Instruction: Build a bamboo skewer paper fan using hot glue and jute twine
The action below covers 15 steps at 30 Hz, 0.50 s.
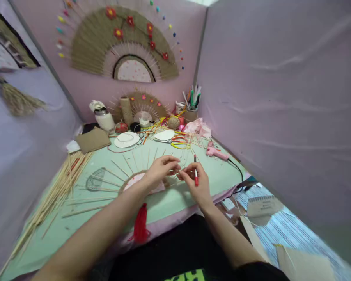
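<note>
My left hand (161, 168) and my right hand (195, 182) meet over the green table (169, 203), fingertips pinched together on a thin wooden stick (179, 171). A red pen (195, 171) stands upright in the fingers of my right hand. Under my hands lies a half-round card base (134, 180) with thin sticks (121, 168) fanning out from it. A red tassel (140, 224) hangs at the table's front edge below my left forearm.
A bundle of long sticks (55, 191) lies along the left. A clear protractor (95, 179), white card half-discs (126, 139), a pink glue gun (216, 152) with cord, twine, a pen cup (190, 111) and finished fans (125, 43) stand behind. Pink partition walls enclose the table.
</note>
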Each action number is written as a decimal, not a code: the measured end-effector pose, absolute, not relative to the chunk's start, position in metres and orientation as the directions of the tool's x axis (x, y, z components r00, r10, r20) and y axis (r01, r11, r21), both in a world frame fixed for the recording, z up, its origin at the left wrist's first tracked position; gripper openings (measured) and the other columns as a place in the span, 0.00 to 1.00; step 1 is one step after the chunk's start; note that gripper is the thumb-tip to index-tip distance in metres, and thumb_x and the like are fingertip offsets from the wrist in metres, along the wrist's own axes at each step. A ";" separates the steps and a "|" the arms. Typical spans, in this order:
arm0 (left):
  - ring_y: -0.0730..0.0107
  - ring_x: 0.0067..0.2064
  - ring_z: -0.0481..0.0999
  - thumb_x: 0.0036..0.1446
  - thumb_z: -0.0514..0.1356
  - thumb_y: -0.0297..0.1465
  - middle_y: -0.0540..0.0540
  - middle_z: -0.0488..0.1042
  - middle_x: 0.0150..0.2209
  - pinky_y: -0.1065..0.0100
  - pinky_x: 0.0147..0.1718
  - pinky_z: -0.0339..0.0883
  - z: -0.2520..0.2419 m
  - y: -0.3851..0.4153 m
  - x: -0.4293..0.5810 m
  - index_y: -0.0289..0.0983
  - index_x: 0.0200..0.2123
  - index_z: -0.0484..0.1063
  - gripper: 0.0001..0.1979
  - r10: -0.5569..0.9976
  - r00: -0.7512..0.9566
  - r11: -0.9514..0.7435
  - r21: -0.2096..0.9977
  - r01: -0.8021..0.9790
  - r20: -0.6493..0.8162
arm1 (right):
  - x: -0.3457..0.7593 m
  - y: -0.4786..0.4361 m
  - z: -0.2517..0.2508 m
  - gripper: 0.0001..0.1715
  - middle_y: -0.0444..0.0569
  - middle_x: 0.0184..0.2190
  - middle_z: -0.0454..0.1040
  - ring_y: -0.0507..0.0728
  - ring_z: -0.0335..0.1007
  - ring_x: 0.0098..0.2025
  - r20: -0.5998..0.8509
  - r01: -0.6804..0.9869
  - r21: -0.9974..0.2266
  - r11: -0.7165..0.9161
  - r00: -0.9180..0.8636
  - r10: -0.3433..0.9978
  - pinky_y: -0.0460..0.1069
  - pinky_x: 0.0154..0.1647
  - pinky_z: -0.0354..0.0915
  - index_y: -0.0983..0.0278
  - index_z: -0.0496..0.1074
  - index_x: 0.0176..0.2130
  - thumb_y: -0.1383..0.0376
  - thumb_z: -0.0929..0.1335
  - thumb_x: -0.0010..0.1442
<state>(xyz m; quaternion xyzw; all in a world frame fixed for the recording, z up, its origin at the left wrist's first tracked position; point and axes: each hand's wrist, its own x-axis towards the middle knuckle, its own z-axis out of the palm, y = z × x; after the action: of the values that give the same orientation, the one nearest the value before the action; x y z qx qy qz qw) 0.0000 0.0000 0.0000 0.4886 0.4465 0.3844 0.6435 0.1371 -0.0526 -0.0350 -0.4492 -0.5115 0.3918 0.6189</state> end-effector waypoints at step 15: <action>0.73 0.27 0.72 0.46 0.63 0.31 0.50 0.73 0.25 0.73 0.25 0.63 -0.028 0.034 -0.028 0.33 0.36 0.74 0.12 0.881 0.453 -0.035 0.933 0.358 -0.141 | 0.152 -0.068 -0.076 0.06 0.46 0.33 0.73 0.51 0.71 0.30 0.645 0.437 -0.732 0.523 0.198 0.738 0.51 0.37 0.67 0.61 0.69 0.40 0.69 0.64 0.62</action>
<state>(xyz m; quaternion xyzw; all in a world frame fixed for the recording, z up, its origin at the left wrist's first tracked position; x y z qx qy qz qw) -0.0277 0.0341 -0.0278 0.6744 0.4593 0.2505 0.5211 0.1524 -0.0675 -0.0764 -0.4728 -0.6214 0.1230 0.6125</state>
